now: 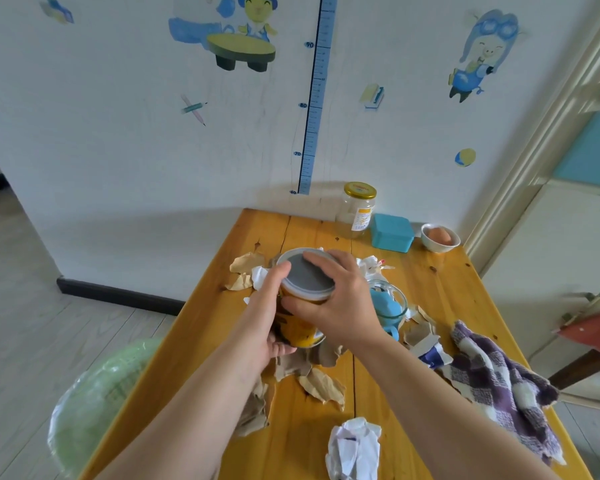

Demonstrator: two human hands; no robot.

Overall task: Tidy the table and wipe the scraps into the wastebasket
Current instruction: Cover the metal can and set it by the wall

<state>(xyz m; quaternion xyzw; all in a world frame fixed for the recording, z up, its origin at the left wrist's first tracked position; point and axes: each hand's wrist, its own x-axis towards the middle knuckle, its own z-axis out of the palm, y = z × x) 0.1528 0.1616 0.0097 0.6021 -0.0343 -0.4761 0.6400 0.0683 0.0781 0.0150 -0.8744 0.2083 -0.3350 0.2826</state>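
Paper scraps (321, 386) litter the wooden bench (440, 285) around the yellow can (297, 329), so wiping is not begun. Left hand (274, 323) clasps the can's side; right hand (336, 299) clamps its grey lid (307, 277).

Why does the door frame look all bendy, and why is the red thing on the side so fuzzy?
Head view: the wide-angle lens curves straight lines near the picture's edges, so the door frame bows. The red thing at the right edge is smeared, too blurred to identify. The table and the can in the middle look sharp, under soft light.
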